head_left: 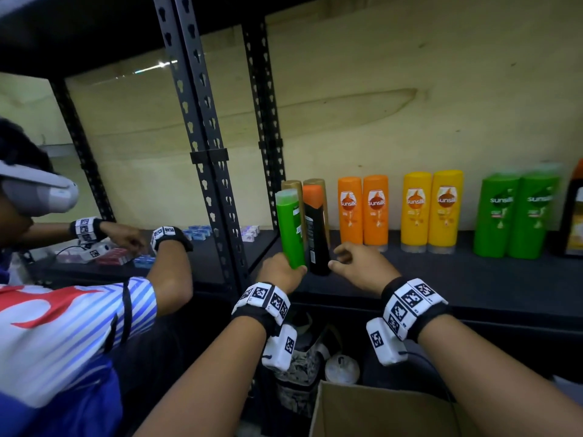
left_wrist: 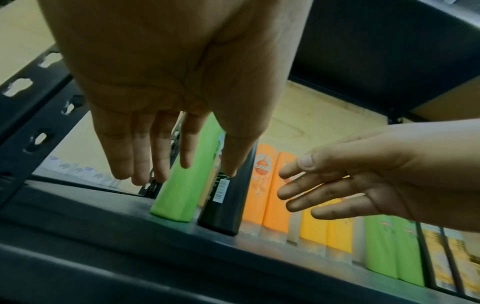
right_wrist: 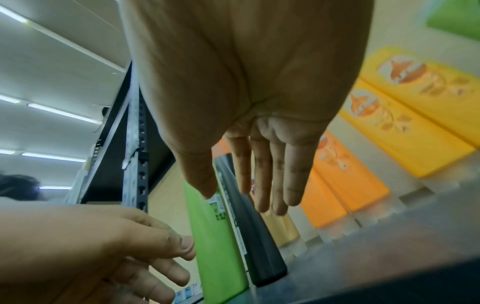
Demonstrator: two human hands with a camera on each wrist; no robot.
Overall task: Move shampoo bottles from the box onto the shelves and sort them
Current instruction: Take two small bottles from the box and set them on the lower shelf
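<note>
A green shampoo bottle (head_left: 290,228) (left_wrist: 182,195) (right_wrist: 215,246) and a black bottle with an orange cap (head_left: 317,238) (left_wrist: 228,211) (right_wrist: 257,246) stand side by side at the left end of the black shelf (head_left: 441,279). My left hand (head_left: 284,271) (left_wrist: 187,174) is at the green bottle's base with straight fingers; its thumb is at or very near the bottle. My right hand (head_left: 337,258) (right_wrist: 237,197) hovers just right of the black bottle, fingers spread, holding nothing.
Two gold bottles (head_left: 291,184) stand behind the pair. Along the shelf to the right stand orange (head_left: 362,209), yellow (head_left: 432,209) and green (head_left: 517,216) Sunsilk pairs. A cardboard box (head_left: 378,411) sits below. Another person (head_left: 63,310) works at the left bay beyond the black post (head_left: 214,184).
</note>
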